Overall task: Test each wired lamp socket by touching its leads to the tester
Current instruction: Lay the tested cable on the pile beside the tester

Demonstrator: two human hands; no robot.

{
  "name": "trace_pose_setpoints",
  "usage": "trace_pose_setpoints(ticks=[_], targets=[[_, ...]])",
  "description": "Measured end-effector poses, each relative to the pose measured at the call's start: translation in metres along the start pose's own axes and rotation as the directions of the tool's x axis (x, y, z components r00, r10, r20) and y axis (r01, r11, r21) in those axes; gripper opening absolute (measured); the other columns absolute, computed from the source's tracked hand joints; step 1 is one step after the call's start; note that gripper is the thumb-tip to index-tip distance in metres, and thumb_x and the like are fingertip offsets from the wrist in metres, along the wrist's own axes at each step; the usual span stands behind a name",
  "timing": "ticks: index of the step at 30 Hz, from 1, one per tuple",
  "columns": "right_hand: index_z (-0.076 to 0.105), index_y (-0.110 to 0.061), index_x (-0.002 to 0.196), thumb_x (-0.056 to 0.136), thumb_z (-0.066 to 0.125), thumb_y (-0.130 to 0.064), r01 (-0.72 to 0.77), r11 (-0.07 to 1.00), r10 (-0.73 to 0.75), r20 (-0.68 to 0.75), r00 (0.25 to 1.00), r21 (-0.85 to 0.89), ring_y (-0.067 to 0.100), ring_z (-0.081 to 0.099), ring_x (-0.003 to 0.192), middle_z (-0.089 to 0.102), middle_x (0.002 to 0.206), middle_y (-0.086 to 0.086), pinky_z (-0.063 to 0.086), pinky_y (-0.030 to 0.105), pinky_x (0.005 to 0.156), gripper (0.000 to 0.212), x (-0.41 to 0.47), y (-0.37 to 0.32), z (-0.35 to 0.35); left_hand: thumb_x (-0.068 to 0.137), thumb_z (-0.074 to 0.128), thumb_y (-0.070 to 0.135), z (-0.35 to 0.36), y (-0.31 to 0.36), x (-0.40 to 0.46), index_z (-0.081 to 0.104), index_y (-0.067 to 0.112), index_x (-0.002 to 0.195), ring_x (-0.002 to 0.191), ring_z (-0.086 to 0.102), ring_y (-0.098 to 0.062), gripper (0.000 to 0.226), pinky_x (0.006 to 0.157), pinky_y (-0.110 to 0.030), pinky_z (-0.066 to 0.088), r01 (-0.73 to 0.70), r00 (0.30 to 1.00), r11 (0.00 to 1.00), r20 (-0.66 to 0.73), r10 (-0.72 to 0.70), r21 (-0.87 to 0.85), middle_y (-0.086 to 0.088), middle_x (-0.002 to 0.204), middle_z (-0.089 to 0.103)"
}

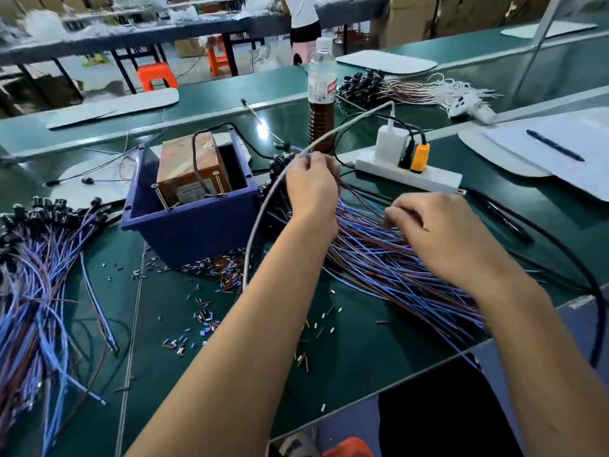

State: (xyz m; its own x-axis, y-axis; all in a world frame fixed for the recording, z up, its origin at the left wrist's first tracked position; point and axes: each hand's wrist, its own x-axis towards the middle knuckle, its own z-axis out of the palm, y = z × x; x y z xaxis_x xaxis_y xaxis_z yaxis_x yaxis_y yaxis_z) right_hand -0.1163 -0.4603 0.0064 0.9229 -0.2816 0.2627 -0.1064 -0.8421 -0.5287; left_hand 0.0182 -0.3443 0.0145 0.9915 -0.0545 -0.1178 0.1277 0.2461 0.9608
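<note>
Reaching over the near edge of the green tabletop (pixel 346 351), both hands work in the untested pile of blue and brown leads (pixel 395 258) fanned out at about three o'clock. The right hand (pixel 438 232) rests on that fan with its fingers curled, seemingly picking at a wire, though whether the grip actually pinches one I cannot tell. Farther in, the left hand (pixel 311 189) pinches a few leads at its fingertips, raised near the black sockets (pixel 280 163) at twelve o'clock. Just to its left, at eleven o'clock, stands the blue bin (pixel 191 225) holding the brown tester box (pixel 191 166); no lead touches it yet. A second bundle (pixel 43 258) lies at nine o'clock, probably already tested, so the work looks roughly midway, with a large pile left. Cut insulation scraps (pixel 204 291) litter the middle. Beyond sit a power strip (pixel 408 173), a bottle (pixel 322 94) and another socket bundle (pixel 395 87). Farthest off are workbenches, orange stools (pixel 157 75), cartons and a standing person.
</note>
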Motion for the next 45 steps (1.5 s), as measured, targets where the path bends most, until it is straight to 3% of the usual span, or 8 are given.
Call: trace_pose_setpoints(ticks=[4, 9, 18, 22, 33, 36, 40, 45], targets=[[0.064, -0.026, 0.091, 0.102, 0.062, -0.04, -0.061, 0.986, 0.072, 0.071, 0.995, -0.153, 0.026, 0.061, 0.079, 0.067, 0.079, 0.0, 0.039, 0.035, 0.065, 0.018, -0.003, 0.002, 0.005, 0.104, 0.056, 0.031, -0.027, 0.001, 0.013, 0.06, 0.01, 0.078, 0.07, 0.057, -0.026, 0.034, 0.066, -0.032, 0.042, -0.242, 0.947, 0.643, 0.034, 0.319, 0.726, -0.004, 0.072, 0.062], [0.069, -0.023, 0.08, 0.092, 0.075, -0.041, -0.106, 0.974, 0.092, -0.078, 0.993, -0.199, 0.027, 0.064, 0.078, 0.069, 0.078, 0.001, 0.049, 0.035, 0.07, 0.023, -0.009, -0.005, 0.028, 0.099, 0.062, 0.05, -0.042, -0.003, 0.004, 0.062, 0.004, 0.072, 0.064, 0.064, -0.033, 0.054, 0.058, -0.035, 0.05, -0.27, 0.929, 0.245, 0.185, 0.32, 0.931, -0.013, 0.067, 0.063], [0.068, -0.02, 0.078, 0.086, 0.081, -0.023, 0.086, 0.996, -0.072, -0.28, 0.957, 0.036, 0.019, 0.06, 0.07, 0.064, 0.072, -0.007, 0.049, 0.036, 0.068, 0.016, -0.012, -0.058, 0.047, 0.095, 0.068, 0.047, -0.112, 0.021, -0.04, 0.069, 0.015, 0.076, 0.053, 0.058, -0.004, 0.038, 0.059, -0.027, 0.049, -0.335, 0.924, 0.544, 0.38, 0.032, 0.769, 0.003, 0.064, 0.072], [0.066, -0.023, 0.083, 0.089, 0.078, -0.029, 0.291, 0.942, -0.287, -0.047, 0.957, 0.169, 0.016, 0.063, 0.067, 0.067, 0.069, -0.009, 0.051, 0.037, 0.064, 0.014, -0.026, -0.124, 0.079, 0.094, 0.071, 0.036, -0.192, 0.028, -0.058, 0.068, 0.017, 0.069, 0.048, 0.052, -0.004, 0.032, 0.056, -0.024, 0.04, -0.255, 0.966, 0.644, 0.22, 0.135, 0.721, 0.005, 0.057, 0.067], [0.052, -0.013, 0.119, 0.096, 0.058, -0.013, 0.475, 0.877, -0.463, 0.397, 0.792, 0.076, 0.043, 0.064, 0.095, 0.061, 0.113, 0.018, 0.04, 0.04, 0.069, 0.024, -0.013, -0.291, 0.2, 0.089, 0.064, 0.031, -0.345, 0.065, -0.025, 0.06, 0.004, 0.123, 0.118, 0.053, -0.045, 0.044, 0.1, -0.046, 0.042, 0.378, 0.783, 0.105, -0.378, 0.494, 0.92, -0.028, 0.126, 0.058], [0.048, -0.013, 0.127, 0.099, 0.064, -0.017, 0.493, 0.87, -0.446, 0.411, 0.795, -0.012, 0.039, 0.064, 0.092, 0.048, 0.128, 0.019, 0.038, 0.04, 0.068, 0.033, -0.009, -0.314, 0.224, 0.087, 0.07, 0.035, -0.371, 0.07, -0.022, 0.046, -0.002, 0.136, 0.122, 0.051, -0.047, 0.066, 0.101, -0.046, 0.043, 0.46, 0.749, 0.223, -0.51, 0.422, 0.859, -0.032, 0.135, 0.049], [0.057, -0.011, 0.117, 0.1, 0.063, -0.019, 0.465, 0.885, -0.426, 0.416, 0.803, 0.009, 0.038, 0.065, 0.095, 0.054, 0.117, 0.015, 0.038, 0.038, 0.069, 0.02, -0.009, -0.319, 0.241, 0.082, 0.069, 0.016, -0.381, 0.07, -0.023, 0.059, 0.001, 0.108, 0.089, 0.06, -0.036, 0.032, 0.069, -0.037, 0.037, 0.342, 0.749, 0.306, -0.455, 0.482, 0.888, -0.014, 0.091, 0.062], [0.067, -0.014, 0.114, 0.102, 0.061, -0.039, 0.386, 0.906, -0.424, 0.393, 0.816, 0.175, 0.038, 0.06, 0.097, 0.055, 0.112, 0.011, 0.04, 0.039, 0.076, 0.028, -0.011, -0.317, 0.243, 0.077, 0.065, 0.009, -0.37, 0.078, -0.031, 0.065, 0.012, 0.102, 0.082, 0.052, -0.021, 0.025, 0.072, -0.03, 0.036, 0.182, 0.624, 0.451, -0.458, 0.633, 0.873, 0.003, 0.085, 0.063]])
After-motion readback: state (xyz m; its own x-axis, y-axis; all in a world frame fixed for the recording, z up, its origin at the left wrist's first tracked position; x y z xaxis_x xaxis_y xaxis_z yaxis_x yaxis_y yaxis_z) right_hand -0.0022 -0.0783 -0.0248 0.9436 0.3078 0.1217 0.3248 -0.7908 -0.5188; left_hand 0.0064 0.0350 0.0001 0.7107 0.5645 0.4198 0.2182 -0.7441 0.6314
